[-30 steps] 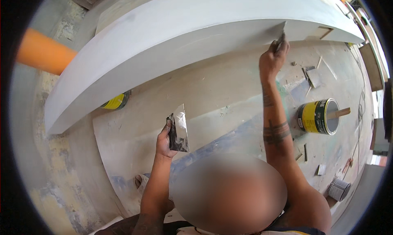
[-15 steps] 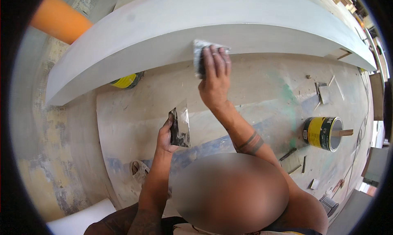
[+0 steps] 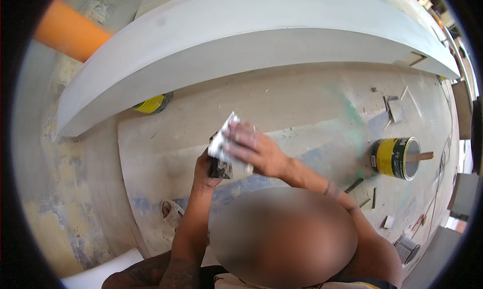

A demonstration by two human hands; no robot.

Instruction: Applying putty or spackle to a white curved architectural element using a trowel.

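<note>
The person stands over a dusty floor (image 3: 302,108), both hands raised together in front of the chest. The left hand (image 3: 209,168) is closed around a dark-handled trowel (image 3: 220,169), grip wrapped tight from below. The right hand (image 3: 251,150) lies over a putty knife (image 3: 224,138), fingers (image 3: 241,135) pressed flat on its pale, smeared blade. That blade's long axis runs from lower left to upper right, its far corner pointing up toward the long white curved board (image 3: 241,32) that spans the scene above the hands. The two tools touch, the knife blade resting across the trowel.

To the right, on the floor, a yellow tin (image 3: 395,158) lies on its side with a dark band of label, its open mouth facing right and a wooden stick (image 3: 420,156) poking out. A second yellow tin (image 3: 151,104) sits half hidden under the board's lower edge, to the left. Small offcuts (image 3: 395,108) lie scattered near the right edge of the floor.
</note>
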